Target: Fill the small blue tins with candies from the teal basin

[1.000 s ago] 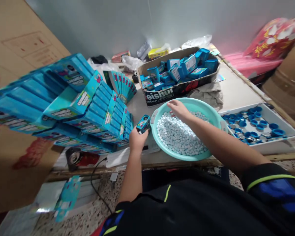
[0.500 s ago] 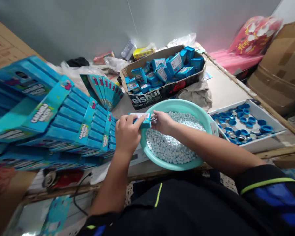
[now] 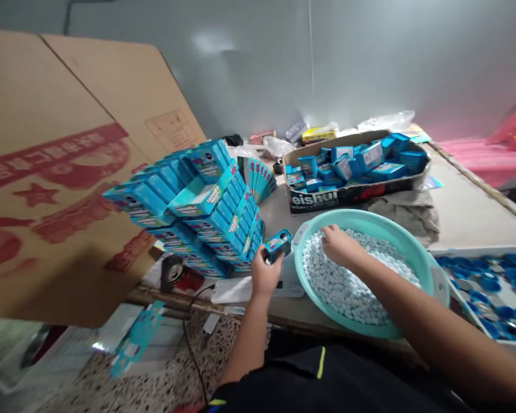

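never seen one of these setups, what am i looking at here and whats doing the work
There is no machine here: the hands are a person's own bare ones. The camera sits on the person's head and looks forward and down, so their arms reach in from the bottom of the picture.

The left hand holds a small blue box with a round opening on top. The right hand is over the basin of pale pellets; its fingertips are too unclear to show whether it holds any.

On the table, a stack of blue boxes stands to the left, a carton of loose ones behind the basin, and blue caps lie at the right.
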A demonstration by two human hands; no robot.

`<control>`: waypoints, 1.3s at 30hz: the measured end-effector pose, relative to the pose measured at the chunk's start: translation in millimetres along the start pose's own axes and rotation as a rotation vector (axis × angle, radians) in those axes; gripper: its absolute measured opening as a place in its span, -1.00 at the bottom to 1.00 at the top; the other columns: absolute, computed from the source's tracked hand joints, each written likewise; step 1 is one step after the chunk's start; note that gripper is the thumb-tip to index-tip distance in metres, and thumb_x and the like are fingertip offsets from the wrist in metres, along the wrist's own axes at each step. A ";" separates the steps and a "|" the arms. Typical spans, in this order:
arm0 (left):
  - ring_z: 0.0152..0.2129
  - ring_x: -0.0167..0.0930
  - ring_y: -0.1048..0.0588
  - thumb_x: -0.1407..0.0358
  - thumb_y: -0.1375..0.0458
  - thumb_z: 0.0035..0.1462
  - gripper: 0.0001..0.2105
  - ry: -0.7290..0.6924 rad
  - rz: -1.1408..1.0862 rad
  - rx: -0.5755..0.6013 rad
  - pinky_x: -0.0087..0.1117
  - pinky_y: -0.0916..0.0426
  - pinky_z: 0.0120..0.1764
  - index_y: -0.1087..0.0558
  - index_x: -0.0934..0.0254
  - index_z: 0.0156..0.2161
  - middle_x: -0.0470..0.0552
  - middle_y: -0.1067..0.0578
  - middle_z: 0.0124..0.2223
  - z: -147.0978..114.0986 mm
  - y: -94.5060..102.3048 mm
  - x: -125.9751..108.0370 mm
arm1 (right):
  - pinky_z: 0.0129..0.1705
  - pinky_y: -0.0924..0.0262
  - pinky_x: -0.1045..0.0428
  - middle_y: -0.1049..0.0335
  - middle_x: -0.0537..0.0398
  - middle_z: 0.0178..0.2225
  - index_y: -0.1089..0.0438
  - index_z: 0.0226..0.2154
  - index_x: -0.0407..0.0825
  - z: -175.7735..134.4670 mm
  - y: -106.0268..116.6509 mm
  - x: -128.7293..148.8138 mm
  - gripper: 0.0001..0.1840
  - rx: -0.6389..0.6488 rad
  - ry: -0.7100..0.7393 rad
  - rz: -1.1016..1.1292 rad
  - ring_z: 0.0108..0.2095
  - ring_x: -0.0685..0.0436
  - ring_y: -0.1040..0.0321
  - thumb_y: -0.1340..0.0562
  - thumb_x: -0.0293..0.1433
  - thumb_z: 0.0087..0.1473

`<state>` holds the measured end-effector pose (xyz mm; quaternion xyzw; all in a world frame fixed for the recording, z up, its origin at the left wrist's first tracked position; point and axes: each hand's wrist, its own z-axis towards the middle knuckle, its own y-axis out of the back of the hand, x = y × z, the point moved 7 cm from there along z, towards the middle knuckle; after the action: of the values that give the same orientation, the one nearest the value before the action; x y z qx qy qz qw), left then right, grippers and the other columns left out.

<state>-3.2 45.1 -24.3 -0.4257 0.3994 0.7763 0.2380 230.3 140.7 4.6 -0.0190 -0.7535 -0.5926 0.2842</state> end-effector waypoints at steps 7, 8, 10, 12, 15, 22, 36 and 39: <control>0.11 -0.12 -0.53 0.26 -0.45 -0.11 -0.24 0.196 -0.193 0.081 -0.03 -0.39 0.20 -0.28 0.30 0.21 0.37 -0.47 0.17 -8.7 -2.3 23.4 | 0.01 -0.29 -0.15 -0.35 -0.34 0.10 -0.37 0.08 -0.14 -3.1 -23.8 10.2 -0.57 0.175 0.150 -0.149 0.02 -0.42 -0.44 -0.09 -0.20 0.33; 0.18 -0.11 -0.47 0.24 -0.45 -0.09 -0.20 0.159 -0.171 0.064 -0.01 -0.34 0.25 -0.25 0.29 0.24 0.38 -0.42 0.23 -11.3 4.2 13.8 | 0.00 -0.29 -0.16 -0.35 -0.36 0.08 -0.38 0.06 -0.15 -4.0 -24.7 10.1 -0.56 0.188 0.176 -0.175 0.00 -0.44 -0.44 -0.13 -0.19 0.31; 0.26 -0.10 -0.39 0.17 -0.40 0.02 -0.22 0.019 -0.118 0.016 0.02 -0.31 0.28 -0.19 0.23 0.30 0.35 -0.37 0.28 -17.7 22.4 -13.6 | 0.00 -0.29 -0.16 -0.36 -0.37 0.05 -0.40 0.04 -0.17 -4.0 -24.0 7.9 -0.56 0.196 0.199 -0.202 -0.03 -0.43 -0.44 -0.17 -0.17 0.29; 0.26 -0.14 -0.38 0.17 -0.29 0.17 -0.33 -0.182 -0.061 -0.106 -0.01 -0.35 0.26 -0.16 0.19 0.32 0.29 -0.36 0.28 -25.6 49.1 -43.9 | -0.01 -0.28 -0.12 -0.38 -0.34 0.05 -0.42 0.04 -0.16 -2.0 -22.5 3.9 -0.55 0.218 0.179 -0.200 -0.05 -0.39 -0.45 -0.19 -0.16 0.29; 0.04 -0.19 -0.54 0.22 -0.20 0.21 -0.53 -0.529 0.054 -0.465 -0.02 -0.50 0.09 -0.28 0.24 0.20 0.18 -0.44 0.08 -43.8 95.6 -74.8 | -0.07 -0.27 -0.05 -0.43 -0.25 0.06 -0.46 0.03 -0.11 -0.2 -20.8 0.9 -0.59 0.288 0.153 -0.199 -0.05 -0.34 -0.45 -0.23 -0.19 0.26; -0.15 -0.23 -0.57 0.20 -0.10 0.24 -0.68 -0.577 0.112 -0.657 -0.07 -0.58 -0.13 -0.33 0.24 0.07 0.12 -0.42 -0.06 -34.6 112.9 -71.2 | -0.18 -0.22 -0.05 -0.56 -0.17 -0.16 -0.57 -0.15 -0.07 -11.5 -0.1 -3.6 -0.71 0.280 0.075 -0.300 -0.15 -0.31 -0.47 -0.17 -0.47 0.14; -0.08 -0.20 -0.58 0.16 -0.19 0.21 -0.83 -0.571 0.334 -0.236 -0.01 -0.53 0.02 -0.48 0.22 -0.22 0.09 -0.54 -0.17 -16.7 65.0 -57.9 | -0.28 -0.19 -0.05 -0.52 -0.15 -0.06 -0.54 -0.02 -0.01 -13.4 16.1 -20.1 -0.65 0.257 -0.103 -0.386 -0.15 -0.30 -0.44 -0.09 -0.39 0.30; 0.14 -0.16 -0.47 0.06 -0.18 0.26 -0.58 -0.510 0.260 -0.048 0.00 -0.44 0.16 -0.41 0.22 0.13 0.19 -0.47 0.13 -5.8 43.0 -60.1 | -0.24 -0.21 -0.05 -0.44 -0.08 0.11 -0.38 0.23 0.13 -13.4 19.8 -19.5 -0.53 0.198 -0.098 -0.309 -0.07 -0.30 -0.43 -0.09 -0.35 0.33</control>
<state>0.5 14.1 42.9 -0.1676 0.3595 0.8915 0.2188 259.3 140.5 15.1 0.0959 -0.8152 -0.5503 0.1532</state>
